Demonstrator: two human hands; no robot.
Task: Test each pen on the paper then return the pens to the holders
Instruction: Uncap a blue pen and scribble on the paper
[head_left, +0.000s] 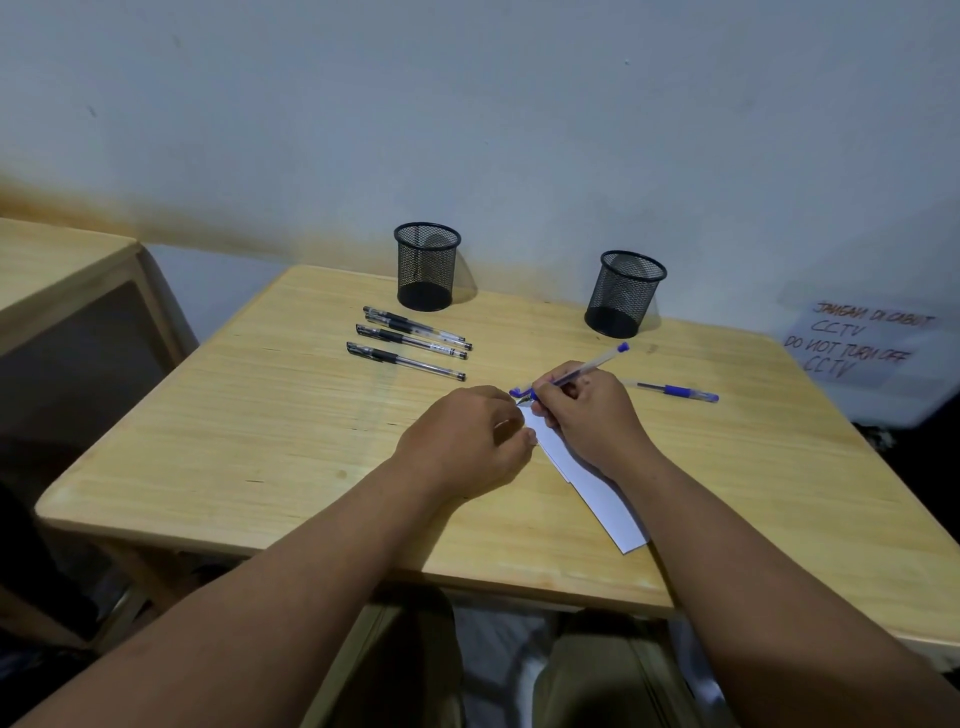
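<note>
On the wooden worktop (270, 426) below a pale wall, the right hand (587, 410) gripped a blue pen (582, 371) in writing pose while the left hand (467, 436), fingers curled, pinned the paper (597, 493) for testing.

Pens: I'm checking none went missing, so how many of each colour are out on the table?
Black pens: 4, lying in a row near the left holder.
Blue pens: 2, one in the right hand, one lying on the table.
Total: 6 pens.
</note>
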